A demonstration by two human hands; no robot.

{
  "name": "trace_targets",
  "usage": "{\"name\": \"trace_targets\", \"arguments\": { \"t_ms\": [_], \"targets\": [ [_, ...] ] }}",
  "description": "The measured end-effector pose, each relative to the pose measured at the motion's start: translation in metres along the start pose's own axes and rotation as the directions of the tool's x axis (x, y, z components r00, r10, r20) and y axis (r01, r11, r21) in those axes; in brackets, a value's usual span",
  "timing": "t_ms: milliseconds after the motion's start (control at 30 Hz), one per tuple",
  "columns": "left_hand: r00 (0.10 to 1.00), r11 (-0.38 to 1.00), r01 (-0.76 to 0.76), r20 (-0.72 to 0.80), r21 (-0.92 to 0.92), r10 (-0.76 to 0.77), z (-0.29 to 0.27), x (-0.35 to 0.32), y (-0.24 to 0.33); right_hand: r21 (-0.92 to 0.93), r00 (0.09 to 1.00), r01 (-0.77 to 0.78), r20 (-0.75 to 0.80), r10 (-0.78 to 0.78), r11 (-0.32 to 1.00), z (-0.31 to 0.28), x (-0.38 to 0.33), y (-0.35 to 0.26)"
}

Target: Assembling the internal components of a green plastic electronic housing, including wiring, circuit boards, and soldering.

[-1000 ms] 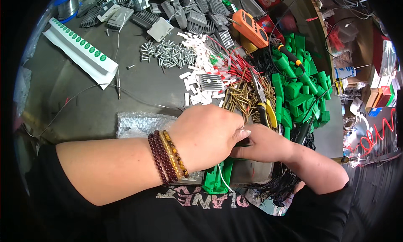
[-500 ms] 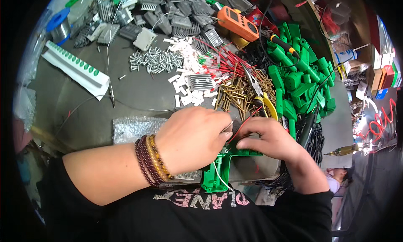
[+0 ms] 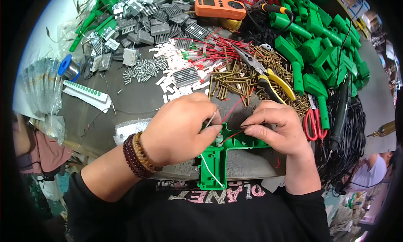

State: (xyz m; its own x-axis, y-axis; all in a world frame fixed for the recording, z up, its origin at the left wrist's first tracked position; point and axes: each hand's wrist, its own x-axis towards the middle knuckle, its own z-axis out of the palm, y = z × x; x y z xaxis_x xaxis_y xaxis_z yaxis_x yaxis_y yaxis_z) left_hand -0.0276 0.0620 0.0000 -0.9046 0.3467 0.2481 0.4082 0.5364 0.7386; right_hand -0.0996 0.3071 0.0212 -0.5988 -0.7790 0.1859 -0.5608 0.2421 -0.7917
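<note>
Near the table's front edge lies an open green plastic housing (image 3: 212,177), with a long part reaching down toward me and another to the right. A white wire (image 3: 209,168) runs along its lower part. My left hand (image 3: 178,128), with bead bracelets at the wrist, is closed over the housing's corner, pinching a white wire end between thumb and forefinger. My right hand (image 3: 279,126) is just above the right part, thumb and forefinger pinched on a thin red wire (image 3: 232,136) that comes up from the corner. A small metal-grey part (image 3: 219,139) shows there, partly hidden by my left hand.
Beyond my hands lie brass screws (image 3: 231,82), yellow-handled pliers (image 3: 275,84), red wires, white pieces, silver screws (image 3: 145,70) and grey finned blocks (image 3: 159,28). Green housings (image 3: 312,49) pile at right, by red-handled scissors (image 3: 310,124). An orange meter (image 3: 220,7) stands at the back.
My right hand has moved right, away from my left hand, with the red wire stretched between it and the corner. The whole view has shifted, showing more of the housing.
</note>
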Motion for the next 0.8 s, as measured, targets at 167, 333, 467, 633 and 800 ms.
{"name": "trace_targets", "arguments": {
  "t_ms": [167,333,467,633,800],
  "targets": [
    [0.995,0.999,0.009,-0.101,0.051,-0.004,0.005,-0.004,0.011,-0.22,0.994,0.108,-0.006,-0.112,0.969,-0.002,-0.008,0.014],
    [0.97,0.986,0.159,-0.194,0.058,-0.145,0.011,0.007,0.02,-0.436,0.977,0.124,-0.101,-0.185,0.892,0.007,-0.013,-0.002],
    [0.946,0.955,0.295,-0.154,0.039,-0.286,0.007,0.005,0.025,-0.537,0.969,0.063,-0.168,-0.181,0.841,0.021,-0.015,-0.022],
    [0.994,0.993,0.104,-0.04,0.051,-0.102,0.006,0.001,0.014,-0.547,0.972,0.001,-0.195,-0.128,0.837,0.03,-0.02,-0.024],
    [0.982,0.991,0.135,0.132,0.022,-0.137,-0.002,0.009,0.018,-0.555,0.956,0.018,-0.233,-0.176,0.831,0.038,-0.022,-0.022]
  ]
}}
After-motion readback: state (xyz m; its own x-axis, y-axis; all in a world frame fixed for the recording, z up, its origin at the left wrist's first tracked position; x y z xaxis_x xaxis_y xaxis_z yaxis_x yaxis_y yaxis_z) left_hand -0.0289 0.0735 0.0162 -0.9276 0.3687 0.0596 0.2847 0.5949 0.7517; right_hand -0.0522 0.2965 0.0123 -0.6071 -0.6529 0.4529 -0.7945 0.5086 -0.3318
